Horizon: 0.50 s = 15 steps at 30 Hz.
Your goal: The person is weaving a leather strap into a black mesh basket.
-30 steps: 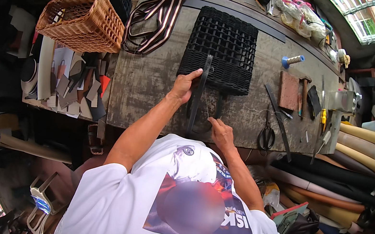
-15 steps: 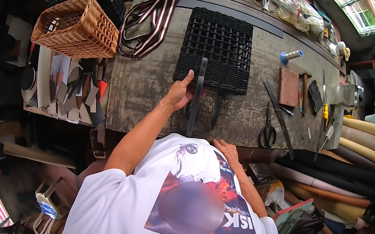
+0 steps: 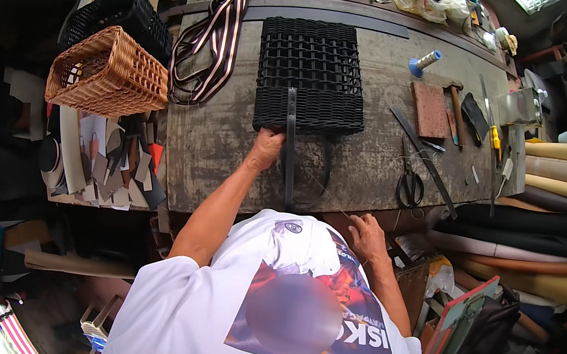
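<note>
A black woven basket (image 3: 312, 71) lies on the worktable, its open lattice facing up. A narrow black strap (image 3: 289, 148) runs from its near part toward my body, and a second strap loop (image 3: 328, 165) hangs beside it. My left hand (image 3: 268, 147) is closed on the basket's near edge, left of the strap, its fingertips hidden beneath. At the table's front edge, my right hand (image 3: 368, 237) is closed with bent fingers. A thin thread (image 3: 329, 192) stretches from near the strap to these fingers; whether a needle is there I cannot tell.
Right of the basket lie scissors (image 3: 410, 187), a metal ruler (image 3: 424, 158), a reddish block (image 3: 430, 111), a hammer (image 3: 456, 113) and a thread spool (image 3: 425, 63). A brown wicker basket (image 3: 112, 71) and striped webbing (image 3: 214, 49) are at left. Material rolls (image 3: 563, 171) are stacked at right.
My left hand's raised thumb has come down, and the hand now closes at the basket's near edge. My right hand has moved right, drawing the thread out. The view has shifted slightly.
</note>
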{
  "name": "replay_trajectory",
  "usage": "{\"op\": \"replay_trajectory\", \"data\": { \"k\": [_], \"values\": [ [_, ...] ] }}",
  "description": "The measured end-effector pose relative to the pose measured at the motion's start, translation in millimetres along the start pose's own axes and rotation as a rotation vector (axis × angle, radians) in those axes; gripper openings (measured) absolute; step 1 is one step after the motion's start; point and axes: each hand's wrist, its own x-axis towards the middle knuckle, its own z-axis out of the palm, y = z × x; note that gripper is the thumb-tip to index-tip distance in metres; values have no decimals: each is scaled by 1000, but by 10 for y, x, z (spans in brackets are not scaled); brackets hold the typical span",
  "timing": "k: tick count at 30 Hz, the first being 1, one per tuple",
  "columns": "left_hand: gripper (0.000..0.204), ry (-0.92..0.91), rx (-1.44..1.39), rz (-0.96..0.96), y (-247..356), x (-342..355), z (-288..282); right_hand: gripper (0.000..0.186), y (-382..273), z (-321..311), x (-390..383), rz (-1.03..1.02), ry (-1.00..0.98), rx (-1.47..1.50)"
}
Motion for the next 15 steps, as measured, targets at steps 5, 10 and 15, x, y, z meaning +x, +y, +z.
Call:
{"op": "replay_trajectory", "data": {
  "k": [5, 10, 15],
  "values": [
    [21, 97, 232, -27, -60, 48, -40, 38, -730, -356, 975, -339, 371, -41],
    [23, 150, 270, 200, 71, -120, 41, 49, -1302, -221, 1916, -483, 386, -117],
    [35, 107, 460, 169, 128, -164, -30, 48, -1230, -100, 1984, -504, 357, -134]
  ]
}}
